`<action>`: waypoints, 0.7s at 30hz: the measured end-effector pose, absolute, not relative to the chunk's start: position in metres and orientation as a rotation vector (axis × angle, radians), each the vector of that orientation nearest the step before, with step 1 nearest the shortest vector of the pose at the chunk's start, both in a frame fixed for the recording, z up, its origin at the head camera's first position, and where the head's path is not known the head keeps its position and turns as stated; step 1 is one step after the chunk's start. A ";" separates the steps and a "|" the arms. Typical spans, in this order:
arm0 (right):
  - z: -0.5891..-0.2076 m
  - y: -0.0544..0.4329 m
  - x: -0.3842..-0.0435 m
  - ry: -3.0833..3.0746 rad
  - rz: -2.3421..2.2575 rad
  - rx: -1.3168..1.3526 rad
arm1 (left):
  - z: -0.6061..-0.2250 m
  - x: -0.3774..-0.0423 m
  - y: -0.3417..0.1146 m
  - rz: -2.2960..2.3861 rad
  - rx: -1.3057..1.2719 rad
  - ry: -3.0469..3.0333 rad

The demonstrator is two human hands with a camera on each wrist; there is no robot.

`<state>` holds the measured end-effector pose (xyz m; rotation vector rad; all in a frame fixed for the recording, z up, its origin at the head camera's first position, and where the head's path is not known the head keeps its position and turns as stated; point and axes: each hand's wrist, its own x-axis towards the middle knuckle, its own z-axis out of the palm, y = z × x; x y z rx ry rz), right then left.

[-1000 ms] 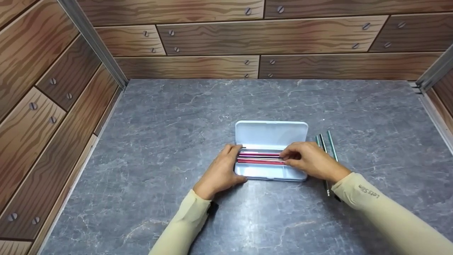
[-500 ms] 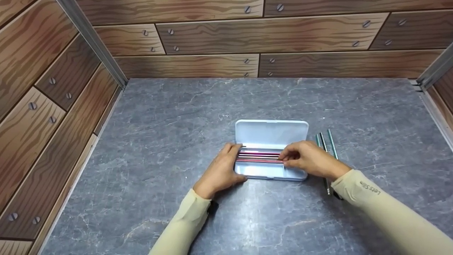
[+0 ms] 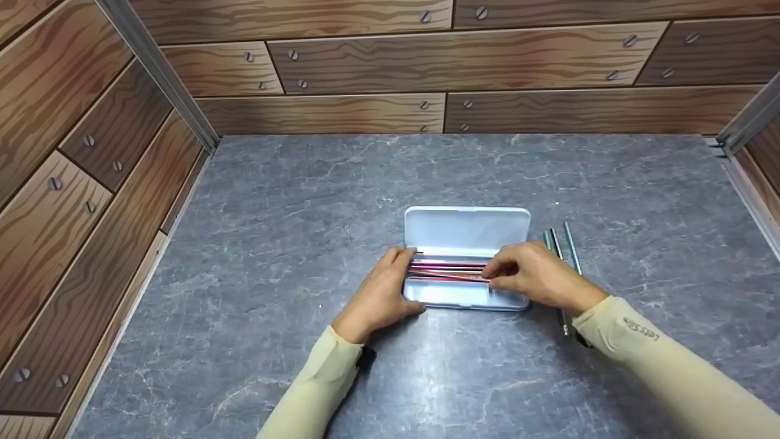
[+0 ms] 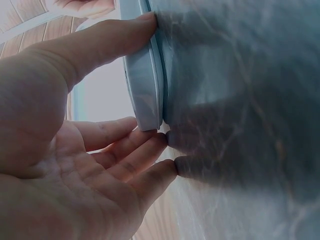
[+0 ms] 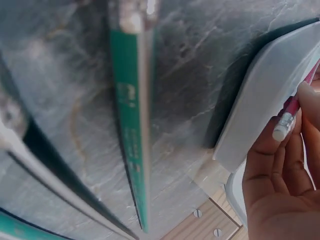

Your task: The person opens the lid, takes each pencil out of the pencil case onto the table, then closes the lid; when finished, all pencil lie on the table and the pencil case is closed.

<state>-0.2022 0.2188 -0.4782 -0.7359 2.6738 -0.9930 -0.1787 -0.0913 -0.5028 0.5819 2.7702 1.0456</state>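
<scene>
A pale, hinged pencil case [image 3: 467,229] lies on the table with its lid up. Several pink and red pencils [image 3: 448,266] lie lengthwise inside it. My left hand [image 3: 379,296] holds the case's left end, thumb at the front edge and fingertips at the end, some touching the table in the left wrist view. Over the case's right half, my right hand [image 3: 536,274] pinches a pink pencil [image 5: 292,106] near its white eraser end. That pencil's far part is hidden from the right wrist camera.
Green and dark pencils [image 3: 571,244] lie on the grey marbled table [image 3: 304,201] right of the case, partly under my right wrist. In the right wrist view a green pencil [image 5: 131,110] is close to the camera. Wood-patterned walls [image 3: 353,64] enclose the table.
The pencil under my right fingers has shifted slightly and now lies a little aslant over the others. My left hand and the case stay in place.
</scene>
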 end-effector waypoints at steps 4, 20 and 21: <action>-0.475 0.223 -0.198 2.691 -1.022 -0.718 | -0.503 -0.179 -0.091 1.037 0.576 2.774; -0.457 0.287 -0.166 2.831 -1.232 -0.548 | -0.504 -0.178 -0.091 1.055 0.593 2.768; -0.458 0.293 -0.165 2.832 -1.235 -0.518 | -0.504 -0.178 -0.091 1.050 0.595 2.770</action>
